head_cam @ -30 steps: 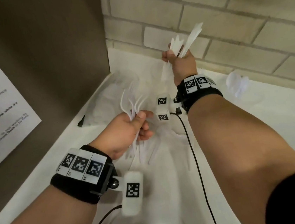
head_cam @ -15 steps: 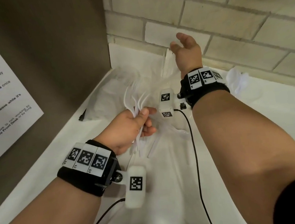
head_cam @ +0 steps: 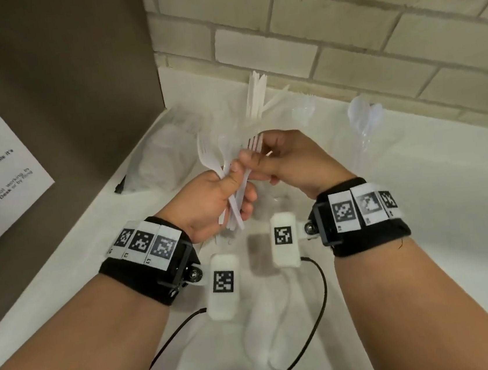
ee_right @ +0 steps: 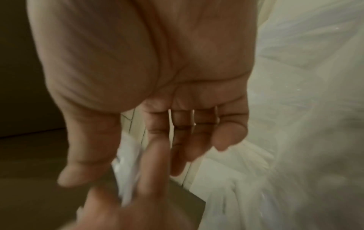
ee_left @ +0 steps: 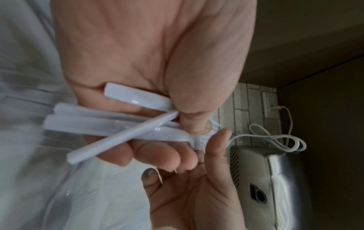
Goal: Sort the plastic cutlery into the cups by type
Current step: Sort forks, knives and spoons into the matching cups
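- Above the white counter (head_cam: 420, 195), your left hand (head_cam: 207, 198) grips a bundle of forks (head_cam: 228, 168), fingers curled round the handles.
- Your right hand (head_cam: 291, 161) touches the forks' upper ends, fingers loosely extended, gripping nothing.
- Far centre, knives (head_cam: 255, 98) stand upright; spoons (head_cam: 364, 119) stand far right.

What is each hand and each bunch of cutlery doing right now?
Left hand: grips a bunch of forks.
Forks: bunched in the left hand, prongs up.
Right hand: fingers touch the forks, grip unclear.
Knives: standing upright by the wall.
Spoons: standing upright, bowls up.
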Motion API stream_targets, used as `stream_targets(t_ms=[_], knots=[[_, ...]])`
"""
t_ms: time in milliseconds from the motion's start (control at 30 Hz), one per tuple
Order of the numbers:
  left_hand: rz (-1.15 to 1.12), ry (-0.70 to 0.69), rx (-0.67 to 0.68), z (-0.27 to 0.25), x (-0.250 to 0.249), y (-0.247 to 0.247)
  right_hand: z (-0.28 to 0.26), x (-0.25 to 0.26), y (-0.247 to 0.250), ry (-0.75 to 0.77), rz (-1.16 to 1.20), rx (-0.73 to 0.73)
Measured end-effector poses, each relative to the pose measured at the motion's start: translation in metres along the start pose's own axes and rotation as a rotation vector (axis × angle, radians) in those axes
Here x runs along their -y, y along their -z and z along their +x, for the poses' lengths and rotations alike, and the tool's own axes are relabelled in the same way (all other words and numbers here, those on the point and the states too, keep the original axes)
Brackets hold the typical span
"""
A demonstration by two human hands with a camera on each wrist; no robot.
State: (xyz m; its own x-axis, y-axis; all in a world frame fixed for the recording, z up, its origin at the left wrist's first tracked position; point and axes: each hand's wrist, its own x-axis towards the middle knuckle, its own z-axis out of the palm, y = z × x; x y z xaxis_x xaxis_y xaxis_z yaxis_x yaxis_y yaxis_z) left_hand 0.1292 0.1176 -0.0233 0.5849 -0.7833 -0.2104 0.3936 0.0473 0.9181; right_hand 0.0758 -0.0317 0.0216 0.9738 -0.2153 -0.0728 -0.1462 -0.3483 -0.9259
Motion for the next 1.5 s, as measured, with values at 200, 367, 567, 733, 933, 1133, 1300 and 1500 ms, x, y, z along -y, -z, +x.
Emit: stream_targets(t_ms=[200, 367, 567, 733, 933, 1133, 1300, 1500], knots=[[0.083, 0.065, 0.104, 0.001, 0.008, -0.006, -0.009, -0.013, 0.004, -0.050, 0.192, -0.194], [0.091, 0.168, 0.243, 0.001, 0.011, -0.008, -0.013, -0.016, 0.003, -0.107, 0.280, -0.182], [0.112, 0.232, 0.374, 0.000, 0.016, -0.009, -0.022, -0.020, -0.006, -0.088, 0.685, -0.076], [0.128, 0.338, 0.521, 0.002, 0.016, -0.006, -0.029, -0.025, -0.006, -0.004, 0.701, 0.186], [0.223, 0.398, 0.615, 0.002, 0.019, -0.006, -0.034, -0.031, -0.001, -0.022, 0.681, 0.236], [0.273, 0.291, 0.349, 0.001, 0.021, -0.020, -0.030, -0.026, 0.011, -0.085, 0.656, 0.061], [0.365, 0.116, 0.063, 0.006, 0.007, -0.009, -0.018, -0.005, 0.058, 0.098, 0.691, -0.224], [0.622, -0.134, -0.411, 0.005, -0.008, 0.030, 0.022, 0.015, 0.104, 0.391, 0.140, -0.836]])
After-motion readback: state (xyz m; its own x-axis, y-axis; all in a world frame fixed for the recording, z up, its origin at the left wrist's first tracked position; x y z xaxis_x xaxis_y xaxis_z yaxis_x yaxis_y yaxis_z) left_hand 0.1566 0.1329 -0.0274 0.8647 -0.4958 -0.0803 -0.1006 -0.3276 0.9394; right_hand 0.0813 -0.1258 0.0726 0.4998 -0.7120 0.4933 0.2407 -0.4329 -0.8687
